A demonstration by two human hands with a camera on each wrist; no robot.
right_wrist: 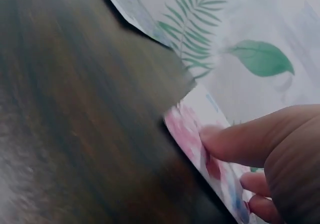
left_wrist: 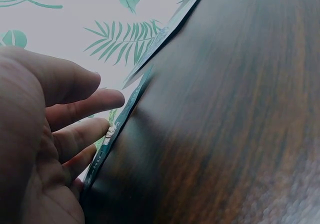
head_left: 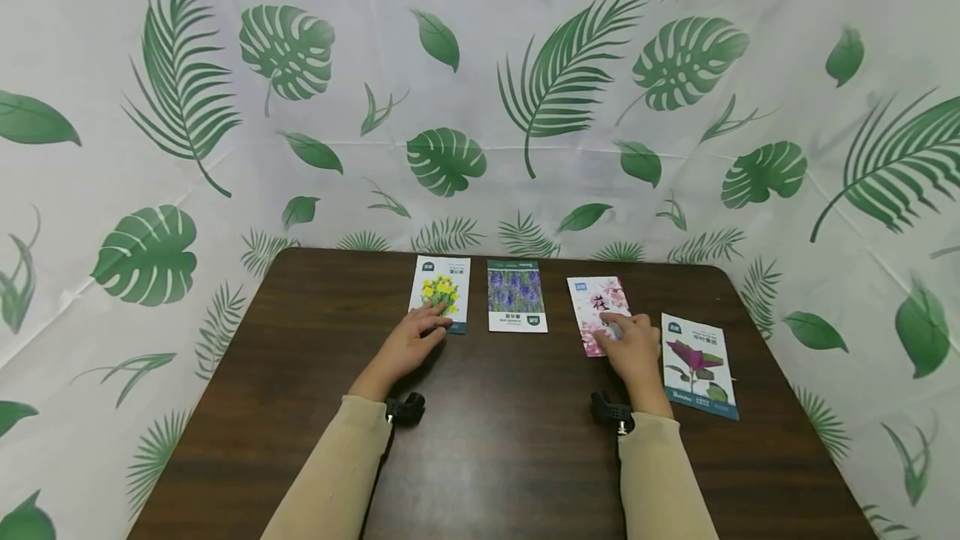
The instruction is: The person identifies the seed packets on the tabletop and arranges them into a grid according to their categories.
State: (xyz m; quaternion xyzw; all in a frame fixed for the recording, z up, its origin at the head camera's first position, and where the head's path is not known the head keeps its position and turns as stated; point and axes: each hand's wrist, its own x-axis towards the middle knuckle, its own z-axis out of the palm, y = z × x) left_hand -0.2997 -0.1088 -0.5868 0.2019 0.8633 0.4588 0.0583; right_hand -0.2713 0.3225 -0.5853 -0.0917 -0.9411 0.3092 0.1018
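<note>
- Packets: four flat paper seed packets lie face up on the dark brown wooden table [head_left: 495, 440], in a rough row near its far edge
- Left hand [head_left: 408, 344]: rests palm down on the table, fingers straight and slightly apart; the fingertips [head_left: 438, 323] lie on the lower edge of the white packet with yellow flowers [head_left: 441, 290]; the left wrist view shows the straight fingers [left_wrist: 80, 134] against that packet's edge [left_wrist: 112, 134], with no finger curled round it
- Right hand [head_left: 636, 350]: lies on the table with the forefinger [head_left: 611, 319] stretched out and pressing on the pink packet with blossom print [head_left: 596, 307]; the other fingers are loosely bent and hold nothing; the right wrist view shows the fingertip [right_wrist: 215, 136] flat on the pink packet [right_wrist: 187, 134], blurred
- White packet with purple flowers [head_left: 516, 296]: lies between the yellow and pink packets, apart from both and touched by neither hand
- White packet with a dark magenta plant [head_left: 697, 365]: lies just beside the right hand on its outer side, tilted and nearer the person than the others; contact with the hand cannot be told
- Sleeves: both forearms wear beige sleeves [head_left: 337, 473], each with a black wrist mount [head_left: 405, 408]
- Backdrop: white cloth with green leaf print [head_left: 480, 107] stands behind and beside the table
</note>
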